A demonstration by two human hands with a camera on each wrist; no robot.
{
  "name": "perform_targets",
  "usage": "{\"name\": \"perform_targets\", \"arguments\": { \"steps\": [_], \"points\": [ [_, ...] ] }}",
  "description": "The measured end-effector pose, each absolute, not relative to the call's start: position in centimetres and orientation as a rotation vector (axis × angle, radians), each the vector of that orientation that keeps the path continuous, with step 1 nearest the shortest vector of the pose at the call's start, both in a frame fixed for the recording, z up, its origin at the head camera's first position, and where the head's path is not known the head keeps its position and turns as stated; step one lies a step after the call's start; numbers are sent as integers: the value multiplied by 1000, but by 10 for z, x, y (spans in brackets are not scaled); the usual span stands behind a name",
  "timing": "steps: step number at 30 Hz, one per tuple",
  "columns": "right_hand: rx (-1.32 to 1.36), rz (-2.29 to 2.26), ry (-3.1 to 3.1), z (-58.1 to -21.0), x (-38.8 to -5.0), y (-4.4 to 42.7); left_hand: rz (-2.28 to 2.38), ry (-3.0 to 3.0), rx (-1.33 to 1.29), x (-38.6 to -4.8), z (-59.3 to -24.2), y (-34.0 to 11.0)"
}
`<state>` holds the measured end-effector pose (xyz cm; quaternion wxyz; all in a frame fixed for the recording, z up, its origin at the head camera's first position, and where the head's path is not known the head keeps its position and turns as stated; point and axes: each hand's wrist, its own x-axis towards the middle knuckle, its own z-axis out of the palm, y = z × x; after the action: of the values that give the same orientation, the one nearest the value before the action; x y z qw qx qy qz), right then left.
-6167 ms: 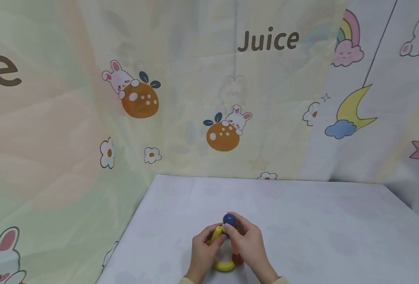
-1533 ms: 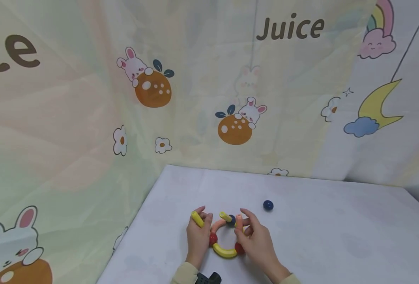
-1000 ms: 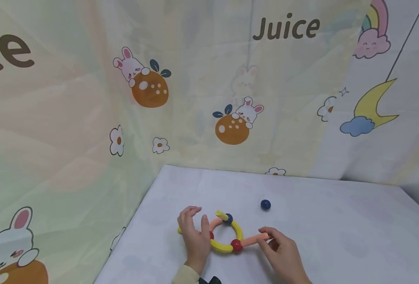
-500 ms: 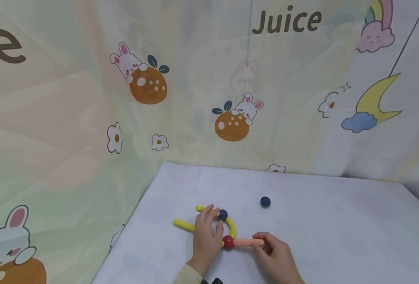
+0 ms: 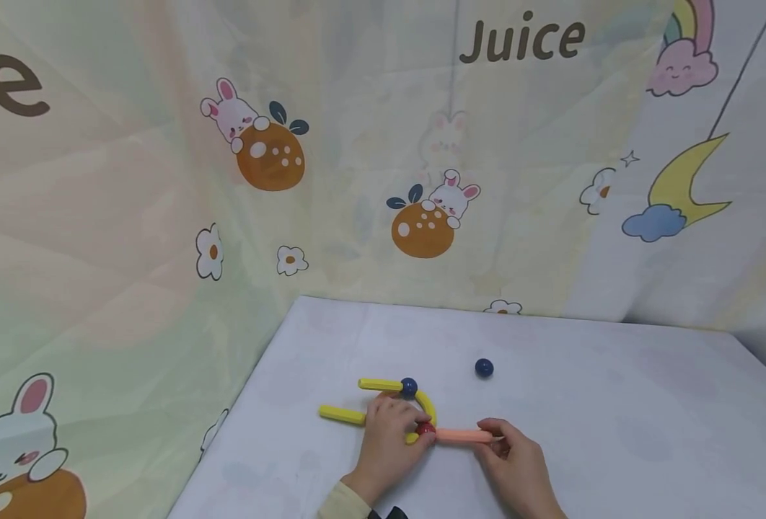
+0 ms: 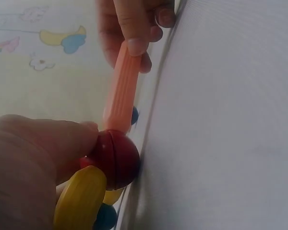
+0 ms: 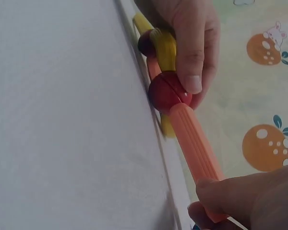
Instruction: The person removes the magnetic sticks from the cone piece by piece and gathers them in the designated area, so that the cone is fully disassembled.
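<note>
On the table, my left hand pinches a red ball between thumb and fingers. A straight orange stick runs from that ball to the right, its far end pinched by my right hand. Curved yellow pieces meet the red ball in the right wrist view. At the back of the ring a blue ball joins a straight yellow stick. Another yellow stick points left from under my left hand, which hides part of the ring.
A loose dark blue ball lies on the white table behind my right hand. A printed curtain hangs behind and to the left of the table. Something black shows at the bottom edge by the left sleeve.
The ring was held up by both hands at first; it now lies on the table. The orange stick has swung out to the right. My left hand has moved from over the ring onto the red ball.
</note>
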<state>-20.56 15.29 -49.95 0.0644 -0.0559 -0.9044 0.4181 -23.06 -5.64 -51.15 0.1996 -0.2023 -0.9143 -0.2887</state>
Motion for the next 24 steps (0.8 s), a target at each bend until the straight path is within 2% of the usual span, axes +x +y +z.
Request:
{"name": "perform_targets", "arguments": {
  "steps": [14,21,24],
  "points": [
    [-129,1273,-2815,-495,-209,167,-798,-2612,-580,-233,-514,-57],
    [-302,1594,-2743,-494,-217,197,-851,-2633,-505,-234,-514,-57],
    [-335,1570,-2740,-494,-223,213,-841,-2667,-476,-234,-515,-59]
  ]
}}
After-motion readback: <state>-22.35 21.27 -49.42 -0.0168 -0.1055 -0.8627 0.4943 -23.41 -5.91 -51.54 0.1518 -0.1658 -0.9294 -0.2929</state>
